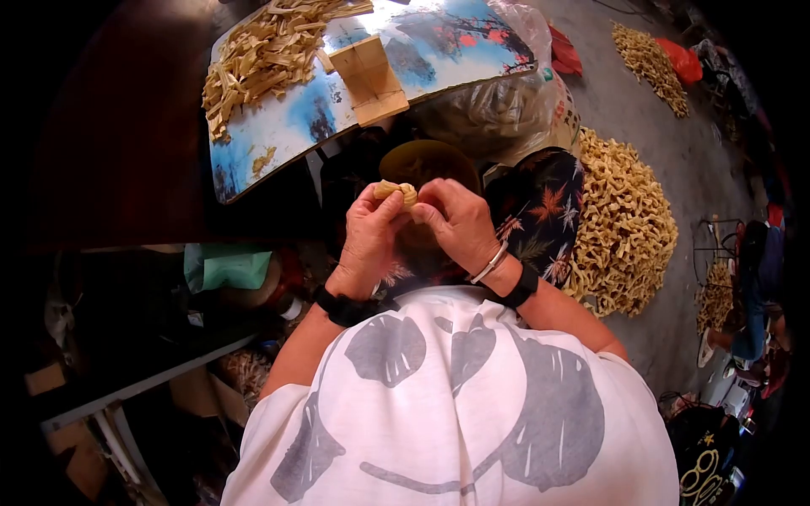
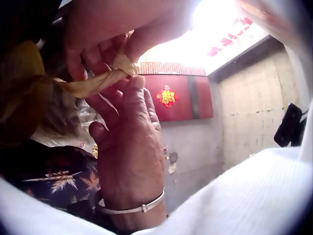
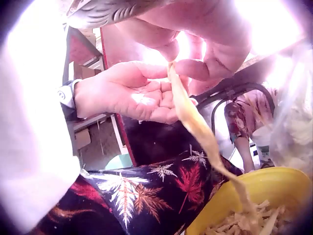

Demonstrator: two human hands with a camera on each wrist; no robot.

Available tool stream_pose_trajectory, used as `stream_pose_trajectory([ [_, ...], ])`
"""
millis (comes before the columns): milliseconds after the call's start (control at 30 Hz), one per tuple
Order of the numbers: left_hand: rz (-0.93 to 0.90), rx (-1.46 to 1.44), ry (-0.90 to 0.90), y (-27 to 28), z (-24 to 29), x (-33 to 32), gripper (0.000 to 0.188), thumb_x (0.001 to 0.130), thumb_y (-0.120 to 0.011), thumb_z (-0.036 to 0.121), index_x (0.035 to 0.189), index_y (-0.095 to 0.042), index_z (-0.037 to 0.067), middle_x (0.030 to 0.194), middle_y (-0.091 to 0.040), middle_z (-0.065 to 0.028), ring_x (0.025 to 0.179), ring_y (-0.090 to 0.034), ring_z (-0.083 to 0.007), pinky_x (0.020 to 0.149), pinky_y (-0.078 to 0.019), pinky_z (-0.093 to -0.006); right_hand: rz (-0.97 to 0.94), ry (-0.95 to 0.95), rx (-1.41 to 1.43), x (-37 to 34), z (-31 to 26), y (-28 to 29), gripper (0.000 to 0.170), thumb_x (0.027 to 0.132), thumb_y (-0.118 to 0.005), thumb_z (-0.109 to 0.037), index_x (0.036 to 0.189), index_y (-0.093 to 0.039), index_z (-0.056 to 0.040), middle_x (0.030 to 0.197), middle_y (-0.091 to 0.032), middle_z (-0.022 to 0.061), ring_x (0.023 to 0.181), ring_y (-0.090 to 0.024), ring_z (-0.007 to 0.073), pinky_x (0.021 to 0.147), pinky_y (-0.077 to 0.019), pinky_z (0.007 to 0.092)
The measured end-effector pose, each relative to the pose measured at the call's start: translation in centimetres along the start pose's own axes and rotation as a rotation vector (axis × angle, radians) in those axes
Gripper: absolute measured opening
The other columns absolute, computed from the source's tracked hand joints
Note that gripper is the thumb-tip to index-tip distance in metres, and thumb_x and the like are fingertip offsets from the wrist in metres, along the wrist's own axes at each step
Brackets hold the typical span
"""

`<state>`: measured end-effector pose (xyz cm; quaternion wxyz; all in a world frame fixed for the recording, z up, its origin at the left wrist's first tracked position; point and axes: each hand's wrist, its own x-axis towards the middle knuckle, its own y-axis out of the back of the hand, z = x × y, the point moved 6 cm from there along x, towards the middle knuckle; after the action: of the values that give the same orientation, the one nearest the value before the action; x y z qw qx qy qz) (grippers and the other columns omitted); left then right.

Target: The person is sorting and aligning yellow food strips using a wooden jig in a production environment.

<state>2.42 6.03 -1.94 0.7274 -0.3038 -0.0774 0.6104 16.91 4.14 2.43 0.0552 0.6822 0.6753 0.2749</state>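
Observation:
Between both hands is a pale yellow, flexible strip (image 3: 195,122), twisted and folded at its upper end. My left hand (image 1: 369,234) grips the folded part, thumb on top in the head view. From the other side my right hand (image 1: 462,223) pinches the strip between thumb and fingertips. In the right wrist view its long tail hangs down over a yellow bowl (image 3: 276,181) of short pale pieces. The left wrist view has the right hand, with a silver bangle (image 2: 132,209), under the strip's twisted end. Part of the left fingers is hidden behind the strip.
A painted-top table (image 1: 295,143) stands ahead, bearing a heap of flat strips (image 1: 261,67) and a wooden bracket (image 1: 368,76). A clear plastic bag (image 1: 498,118) is beside it. To the right, a large pile of knotted pieces (image 1: 624,219) covers part of the floor.

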Motion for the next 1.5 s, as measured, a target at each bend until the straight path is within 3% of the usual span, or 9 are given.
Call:
stream_pose_trajectory([
  [367, -0.066, 0.228, 0.107, -1.4, -0.3, -1.4, 0.019, 0.095, -0.064, 0.016, 0.108, -0.065, 0.002, 0.089, -0.064, 0.0008, 0.070, -0.055, -0.0045, 0.062, -0.0446, -0.0184, 0.104, -0.050, 0.034, 1.3, 1.2, -0.8, 0.016, 0.091, -0.062, -0.016, 0.088, -0.064, -0.0010, 0.084, -0.062, 0.0142, 0.073, -0.062, 0.0325, 0.067, -0.0502, 0.0359],
  [567, -0.097, 0.741, -0.096, -0.9, 1.0, -1.8, 0.017, 0.094, -0.066, 0.015, 0.103, -0.063, 0.001, 0.087, -0.064, 0.0003, 0.075, -0.056, -0.0044, 0.063, -0.0450, -0.0182, 0.034, -0.099, 0.101, 2.0, 1.9, -0.3, 0.017, 0.094, -0.061, -0.020, 0.092, -0.061, -0.0029, 0.078, -0.062, 0.0138, 0.064, -0.061, 0.0323, 0.056, -0.0479, 0.0342],
  [700, -0.012, 0.400, -0.060, -0.4, 1.7, -1.5, 0.014, 0.095, -0.063, 0.012, 0.105, -0.055, 0.005, 0.083, -0.060, 0.0010, 0.072, -0.055, -0.0047, 0.061, -0.0452, -0.0192, -0.399, -0.444, 0.778, 0.9, 3.1, -2.3, 0.024, 0.093, -0.066, -0.026, 0.101, -0.059, -0.0041, 0.075, -0.061, 0.0026, 0.060, -0.060, 0.0126, 0.052, -0.0460, 0.0243],
  [800, 0.001, 0.244, -0.015, -0.6, 0.6, -1.4, 0.015, 0.097, -0.061, 0.014, 0.108, -0.055, 0.006, 0.087, -0.059, -0.0001, 0.066, -0.051, -0.0037, 0.058, -0.0411, -0.0175, -0.350, -0.456, 0.903, 0.5, 2.2, -3.2, 0.033, 0.089, -0.073, -0.027, 0.106, -0.058, -0.0039, 0.077, -0.059, -0.0026, 0.066, -0.055, 0.0022, 0.054, -0.0452, 0.0172],
  [933, -0.069, 0.044, 0.164, -0.9, 0.3, -2.1, 0.013, 0.098, -0.058, 0.015, 0.108, -0.054, 0.007, 0.086, -0.058, -0.0012, 0.060, -0.042, -0.0031, 0.054, -0.0343, -0.0174, -0.156, -0.338, 0.425, 1.6, 4.8, -2.3, 0.042, 0.082, -0.080, -0.032, 0.102, -0.057, -0.0034, 0.079, -0.060, -0.0005, 0.067, -0.053, 0.0051, 0.058, -0.0456, 0.0221],
  [1100, -0.080, 0.101, 0.140, -1.3, 0.1, -1.7, 0.010, 0.099, -0.057, 0.015, 0.106, -0.055, 0.007, 0.078, -0.055, 0.0008, 0.057, -0.037, -0.0020, 0.051, -0.0301, -0.0171, -0.277, -0.505, 0.853, 1.0, 2.7, -3.4, 0.024, 0.081, -0.077, -0.019, 0.090, -0.060, -0.0059, 0.079, -0.058, -0.0036, 0.069, -0.052, 0.0050, 0.061, -0.0450, 0.0224],
  [1200, -0.087, 0.128, 0.130, -0.9, -0.1, -2.1, 0.009, 0.100, -0.056, 0.015, 0.104, -0.055, 0.007, 0.073, -0.049, 0.0030, 0.056, -0.034, -0.0016, 0.048, -0.0276, -0.0169, -0.078, -0.360, 0.720, 1.8, 3.6, -2.8, 0.019, 0.081, -0.076, -0.014, 0.087, -0.060, -0.0054, 0.079, -0.059, -0.0039, 0.070, -0.054, 0.0042, 0.062, -0.0451, 0.0217],
  [1267, -0.066, 0.134, 0.160, -1.2, 0.4, -2.8, 0.010, 0.100, -0.056, 0.015, 0.104, -0.056, 0.006, 0.071, -0.046, 0.0047, 0.054, -0.033, -0.0015, 0.047, -0.0266, -0.0170, -0.071, -0.507, 0.692, 2.3, 4.8, -1.5, 0.015, 0.081, -0.075, -0.011, 0.086, -0.063, -0.0053, 0.075, -0.060, -0.0044, 0.069, -0.054, 0.0040, 0.066, -0.0456, 0.0214],
  [1500, -0.104, 0.073, 0.210, -1.4, 0.8, -1.9, 0.014, 0.100, -0.057, 0.017, 0.101, -0.061, 0.003, 0.061, -0.037, 0.0082, 0.049, -0.028, -0.0018, 0.046, -0.0249, -0.0180, -0.230, -0.651, 0.972, 2.0, 3.9, -2.6, 0.023, 0.090, -0.071, -0.026, 0.097, -0.061, -0.0070, 0.070, -0.054, -0.0045, 0.057, -0.044, 0.0009, 0.046, -0.0327, 0.0192],
])
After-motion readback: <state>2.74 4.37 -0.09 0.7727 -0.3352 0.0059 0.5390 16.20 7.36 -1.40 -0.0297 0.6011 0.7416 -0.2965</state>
